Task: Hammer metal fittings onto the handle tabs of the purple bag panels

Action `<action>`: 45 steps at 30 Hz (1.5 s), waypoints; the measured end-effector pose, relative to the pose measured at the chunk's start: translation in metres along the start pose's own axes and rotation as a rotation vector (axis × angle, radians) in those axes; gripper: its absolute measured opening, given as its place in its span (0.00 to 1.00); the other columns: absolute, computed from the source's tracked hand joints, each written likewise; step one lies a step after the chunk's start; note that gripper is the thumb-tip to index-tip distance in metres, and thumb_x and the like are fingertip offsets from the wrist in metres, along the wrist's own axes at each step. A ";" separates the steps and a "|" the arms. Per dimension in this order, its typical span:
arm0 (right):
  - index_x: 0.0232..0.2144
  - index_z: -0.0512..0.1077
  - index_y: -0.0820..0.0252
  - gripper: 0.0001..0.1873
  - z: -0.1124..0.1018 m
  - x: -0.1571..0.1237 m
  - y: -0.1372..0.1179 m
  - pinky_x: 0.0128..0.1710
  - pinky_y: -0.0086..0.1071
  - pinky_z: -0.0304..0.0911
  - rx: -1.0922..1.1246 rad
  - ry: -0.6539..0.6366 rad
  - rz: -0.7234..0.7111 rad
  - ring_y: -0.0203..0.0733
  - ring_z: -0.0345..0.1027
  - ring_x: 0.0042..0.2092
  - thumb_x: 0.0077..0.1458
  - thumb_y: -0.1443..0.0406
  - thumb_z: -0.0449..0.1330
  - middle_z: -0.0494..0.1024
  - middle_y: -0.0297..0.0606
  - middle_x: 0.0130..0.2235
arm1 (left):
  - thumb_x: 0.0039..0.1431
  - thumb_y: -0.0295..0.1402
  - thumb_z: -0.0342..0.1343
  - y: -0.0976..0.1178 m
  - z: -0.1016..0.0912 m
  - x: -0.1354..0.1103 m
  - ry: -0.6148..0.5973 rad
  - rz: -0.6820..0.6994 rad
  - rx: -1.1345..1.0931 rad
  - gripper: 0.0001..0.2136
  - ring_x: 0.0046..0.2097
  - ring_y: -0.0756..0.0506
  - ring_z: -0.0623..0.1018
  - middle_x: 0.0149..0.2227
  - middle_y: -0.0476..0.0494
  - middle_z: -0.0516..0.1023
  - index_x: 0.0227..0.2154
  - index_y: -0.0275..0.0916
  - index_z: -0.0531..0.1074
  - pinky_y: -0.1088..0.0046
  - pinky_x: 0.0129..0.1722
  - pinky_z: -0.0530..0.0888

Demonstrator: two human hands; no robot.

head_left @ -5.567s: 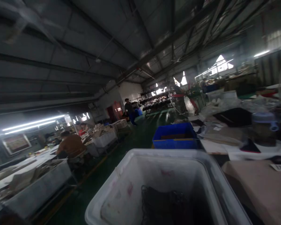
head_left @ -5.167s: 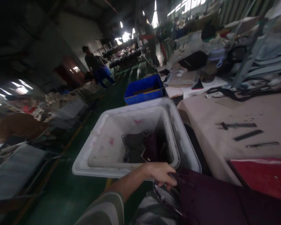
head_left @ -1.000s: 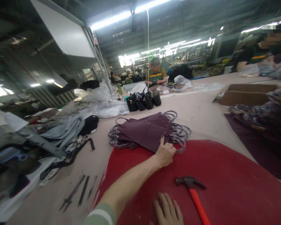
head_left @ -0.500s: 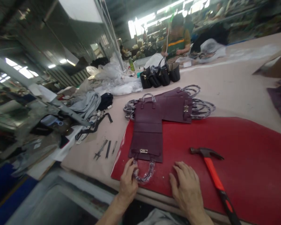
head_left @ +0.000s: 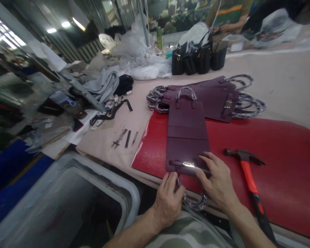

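Note:
A flat dark purple bag panel [head_left: 187, 134] lies on the red mat [head_left: 274, 144], its wrapped handle [head_left: 196, 204] hanging over the table's near edge. My left hand [head_left: 168, 201] is closed around the left end of that handle by the panel's near edge. My right hand [head_left: 218, 181] presses its fingers on the near edge next to the shiny metal clasp [head_left: 188, 164]. A pile of the same purple panels with wrapped handles [head_left: 219, 96] lies behind.
A red-handled hammer [head_left: 250, 179] lies on the mat right of my hands. Small metal tools [head_left: 125, 137] lie on the beige table to the left. Black handbags [head_left: 198, 57] stand at the back, a co-worker behind them. A white bin [head_left: 67, 193] sits below the table.
One purple panel came off the pile and was pulled toward me on the red mat. Both hands have moved onto its near edge, its handle now hanging over the table edge.

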State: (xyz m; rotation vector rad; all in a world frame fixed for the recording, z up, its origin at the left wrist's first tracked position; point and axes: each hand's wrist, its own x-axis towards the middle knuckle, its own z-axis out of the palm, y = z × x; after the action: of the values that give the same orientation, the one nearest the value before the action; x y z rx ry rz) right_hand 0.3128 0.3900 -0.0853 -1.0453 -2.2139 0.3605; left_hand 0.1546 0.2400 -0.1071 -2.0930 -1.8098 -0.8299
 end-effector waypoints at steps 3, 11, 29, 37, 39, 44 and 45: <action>0.53 0.71 0.60 0.26 0.011 0.007 -0.005 0.53 0.58 0.62 -0.118 -0.095 -0.107 0.62 0.65 0.57 0.65 0.49 0.50 0.70 0.52 0.58 | 0.60 0.27 0.47 0.001 -0.004 0.001 -0.009 -0.003 -0.025 0.16 0.61 0.34 0.72 0.56 0.23 0.72 0.48 0.32 0.74 0.53 0.59 0.75; 0.55 0.69 0.64 0.32 0.035 0.011 -0.004 0.54 0.63 0.59 -0.258 -0.055 -0.247 0.69 0.62 0.59 0.67 0.48 0.41 0.71 0.56 0.58 | 0.64 0.27 0.51 -0.090 -0.041 0.021 0.007 -0.255 -0.280 0.08 0.45 0.46 0.80 0.42 0.40 0.81 0.41 0.37 0.75 0.72 0.48 0.78; 0.58 0.68 0.60 0.26 0.028 0.007 -0.012 0.61 0.59 0.56 -0.263 -0.177 -0.121 0.61 0.56 0.64 0.67 0.50 0.50 0.66 0.49 0.63 | 0.46 0.33 0.67 -0.336 -0.079 0.082 -0.791 -1.088 0.108 0.13 0.21 0.44 0.72 0.14 0.48 0.68 0.16 0.37 0.69 0.71 0.26 0.67; 0.58 0.67 0.60 0.26 0.024 0.006 -0.017 0.64 0.58 0.51 -0.199 -0.203 -0.068 0.60 0.54 0.66 0.66 0.51 0.53 0.65 0.49 0.64 | 0.38 0.38 0.72 -0.321 -0.094 0.065 -0.389 -1.251 -0.590 0.16 0.26 0.48 0.74 0.24 0.48 0.74 0.23 0.35 0.70 0.75 0.25 0.73; 0.58 0.67 0.60 0.26 0.024 0.006 -0.018 0.64 0.58 0.50 -0.191 -0.212 -0.059 0.60 0.53 0.66 0.65 0.52 0.53 0.65 0.49 0.64 | 0.34 0.39 0.75 -0.297 -0.093 0.061 -0.188 -1.255 -0.871 0.21 0.30 0.47 0.77 0.30 0.45 0.79 0.30 0.33 0.74 0.73 0.29 0.76; 0.58 0.67 0.60 0.26 0.022 0.007 -0.019 0.64 0.58 0.49 -0.182 -0.234 -0.039 0.60 0.53 0.66 0.65 0.52 0.54 0.64 0.49 0.64 | 0.46 0.42 0.73 -0.209 -0.062 0.056 0.059 -1.096 -1.098 0.20 0.35 0.45 0.81 0.35 0.41 0.82 0.37 0.33 0.78 0.69 0.39 0.80; 0.58 0.67 0.60 0.26 0.022 0.007 -0.019 0.64 0.59 0.49 -0.178 -0.237 -0.038 0.60 0.53 0.66 0.65 0.52 0.54 0.64 0.49 0.64 | 0.50 0.42 0.70 -0.191 -0.054 0.056 0.052 -1.038 -1.090 0.18 0.36 0.45 0.82 0.36 0.41 0.82 0.38 0.34 0.78 0.69 0.40 0.80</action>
State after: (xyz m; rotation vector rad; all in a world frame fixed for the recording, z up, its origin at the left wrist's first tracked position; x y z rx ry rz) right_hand 0.2838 0.3837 -0.0891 -1.0997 -2.5116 0.2869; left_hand -0.0398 0.2944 -0.0650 -1.2215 -2.7571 -2.5174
